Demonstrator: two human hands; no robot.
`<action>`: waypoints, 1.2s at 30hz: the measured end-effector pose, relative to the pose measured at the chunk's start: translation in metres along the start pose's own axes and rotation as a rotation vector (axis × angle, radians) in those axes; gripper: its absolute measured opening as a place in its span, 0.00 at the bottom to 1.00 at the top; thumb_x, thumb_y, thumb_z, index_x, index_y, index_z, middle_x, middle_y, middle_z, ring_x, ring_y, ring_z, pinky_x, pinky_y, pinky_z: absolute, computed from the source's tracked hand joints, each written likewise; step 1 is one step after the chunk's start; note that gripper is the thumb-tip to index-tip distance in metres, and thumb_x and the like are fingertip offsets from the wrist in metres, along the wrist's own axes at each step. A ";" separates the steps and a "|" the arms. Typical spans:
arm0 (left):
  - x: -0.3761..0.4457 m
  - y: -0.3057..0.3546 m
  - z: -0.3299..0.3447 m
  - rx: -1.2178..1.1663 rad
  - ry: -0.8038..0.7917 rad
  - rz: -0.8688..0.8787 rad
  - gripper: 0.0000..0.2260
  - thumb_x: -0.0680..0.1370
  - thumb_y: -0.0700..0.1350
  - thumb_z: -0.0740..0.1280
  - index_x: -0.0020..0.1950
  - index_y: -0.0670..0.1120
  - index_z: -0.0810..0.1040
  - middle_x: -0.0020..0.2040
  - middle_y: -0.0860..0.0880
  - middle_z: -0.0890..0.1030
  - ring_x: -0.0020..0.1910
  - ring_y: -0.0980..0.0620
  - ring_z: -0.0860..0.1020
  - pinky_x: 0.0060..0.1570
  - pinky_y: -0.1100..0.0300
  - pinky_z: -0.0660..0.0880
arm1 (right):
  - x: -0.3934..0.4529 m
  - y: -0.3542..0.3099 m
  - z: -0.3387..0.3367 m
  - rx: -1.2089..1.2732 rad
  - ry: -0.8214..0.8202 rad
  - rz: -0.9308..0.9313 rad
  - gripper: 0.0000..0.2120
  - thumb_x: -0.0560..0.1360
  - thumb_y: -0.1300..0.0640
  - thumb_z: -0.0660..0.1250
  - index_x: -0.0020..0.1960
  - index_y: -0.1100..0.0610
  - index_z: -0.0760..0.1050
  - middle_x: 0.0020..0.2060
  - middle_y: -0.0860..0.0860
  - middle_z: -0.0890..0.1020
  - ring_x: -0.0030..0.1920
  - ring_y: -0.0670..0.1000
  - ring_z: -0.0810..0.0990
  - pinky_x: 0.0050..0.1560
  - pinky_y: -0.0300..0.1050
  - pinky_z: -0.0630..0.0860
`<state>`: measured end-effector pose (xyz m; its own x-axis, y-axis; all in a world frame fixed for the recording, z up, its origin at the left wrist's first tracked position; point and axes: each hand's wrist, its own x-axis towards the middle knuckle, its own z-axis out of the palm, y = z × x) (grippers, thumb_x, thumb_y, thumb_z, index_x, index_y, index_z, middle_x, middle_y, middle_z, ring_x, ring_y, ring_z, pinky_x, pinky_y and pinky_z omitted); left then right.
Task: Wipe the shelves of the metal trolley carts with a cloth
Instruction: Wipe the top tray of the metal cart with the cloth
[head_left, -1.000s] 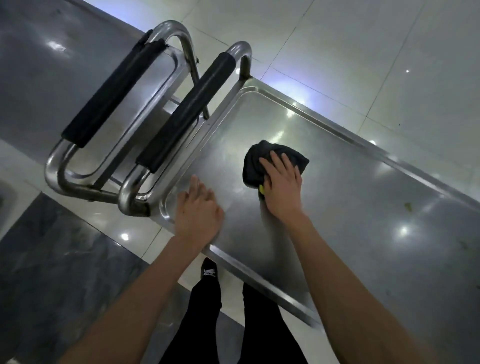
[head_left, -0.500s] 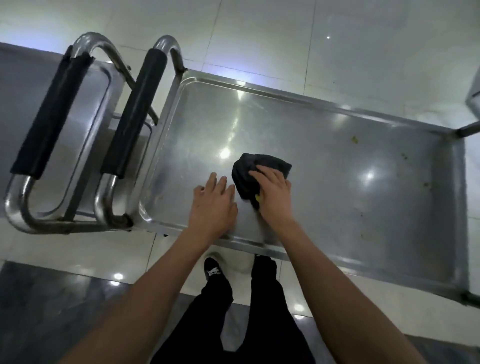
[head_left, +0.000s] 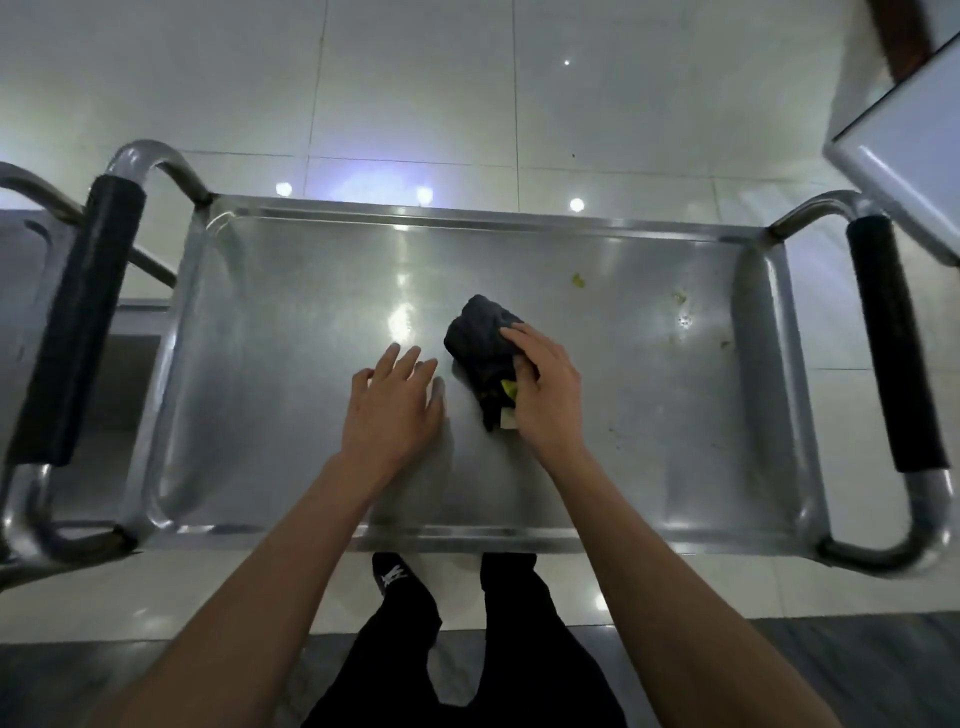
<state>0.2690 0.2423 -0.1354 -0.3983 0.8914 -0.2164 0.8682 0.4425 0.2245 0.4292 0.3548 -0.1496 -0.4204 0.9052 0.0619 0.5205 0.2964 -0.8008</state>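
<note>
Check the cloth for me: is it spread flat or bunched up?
Bunched up. The dark cloth sits as a rumpled wad on the trolley shelf, the right hand gripping it.

Glossy white floor tiles (head_left: 415, 78) mirror ceiling lights, a dark tiled band (head_left: 104, 675) nearest the camera, white furniture corner (head_left: 904, 150) far right.

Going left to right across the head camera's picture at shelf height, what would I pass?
Black padded handle → left hand flat on the steel trolley shelf → dark crumpled cloth → right hand → yellowish food crumbs → second black handle.
</note>
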 end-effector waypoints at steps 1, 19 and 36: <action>0.006 0.011 0.000 -0.002 -0.010 -0.003 0.17 0.83 0.52 0.59 0.69 0.49 0.75 0.74 0.49 0.71 0.77 0.47 0.62 0.66 0.45 0.65 | 0.008 0.005 -0.010 0.022 0.021 -0.003 0.18 0.80 0.63 0.60 0.64 0.48 0.79 0.64 0.43 0.77 0.66 0.42 0.73 0.68 0.28 0.63; 0.121 0.085 0.002 0.030 -0.064 0.073 0.19 0.82 0.52 0.59 0.71 0.49 0.72 0.72 0.48 0.72 0.75 0.46 0.65 0.64 0.46 0.69 | 0.155 0.052 -0.032 -0.392 -0.264 -0.040 0.19 0.84 0.51 0.59 0.73 0.48 0.70 0.76 0.48 0.67 0.77 0.52 0.60 0.76 0.53 0.58; 0.131 0.085 0.028 0.049 -0.030 0.018 0.38 0.73 0.74 0.58 0.70 0.46 0.65 0.72 0.47 0.66 0.69 0.44 0.69 0.61 0.43 0.72 | 0.161 0.091 -0.020 -0.578 -0.236 -0.152 0.21 0.79 0.55 0.62 0.72 0.48 0.70 0.76 0.51 0.68 0.78 0.55 0.61 0.75 0.58 0.59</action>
<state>0.2987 0.3937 -0.1708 -0.3744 0.8953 -0.2414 0.8888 0.4207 0.1820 0.4237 0.5339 -0.2001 -0.6388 0.7686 -0.0357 0.7312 0.5919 -0.3391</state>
